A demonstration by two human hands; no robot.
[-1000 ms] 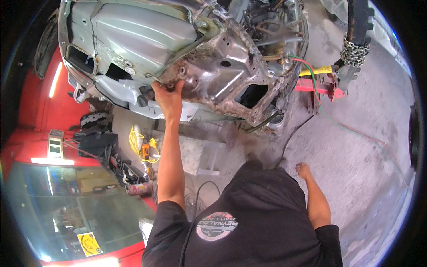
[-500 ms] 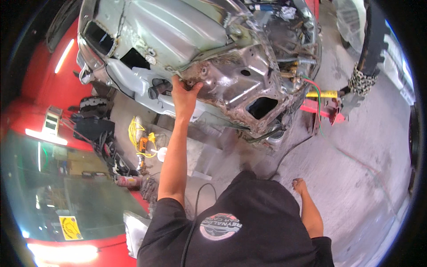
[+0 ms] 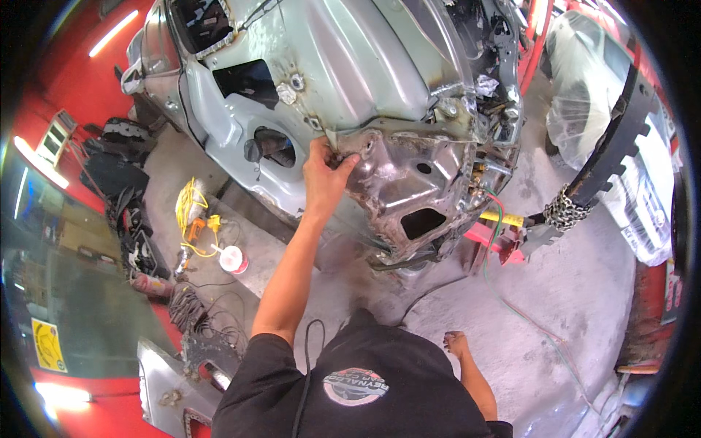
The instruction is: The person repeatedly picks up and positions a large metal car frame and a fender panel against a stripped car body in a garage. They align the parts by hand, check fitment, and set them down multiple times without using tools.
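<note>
A stripped grey car body (image 3: 343,66) fills the top middle, with a bare metal panel (image 3: 394,175) at its near corner. The panel has rusty, scorched edges and a squarish hole. My left hand (image 3: 326,179) reaches up to the panel's left edge, thumb and fingers pinched on it where it meets the grey sheet metal. The fingertips are partly hidden. To the left of this hand a round opening (image 3: 277,148) shows in the body. My right hand (image 3: 455,342) hangs low at my side, its fingers curled in, with nothing visible in them and touching nothing.
A yellow cord (image 3: 188,208), an orange power tool (image 3: 196,231) and a white-lidded tub (image 3: 233,259) sit on the floor at left. A loose grey body panel (image 3: 171,390) stands lower left. Red and green hoses (image 3: 504,296) trail across the right floor near a chain (image 3: 567,210).
The view has shifted, so the car sits lower and more of its top shows. My left hand stays at the same panel edge; my right hand still hangs at my side.
</note>
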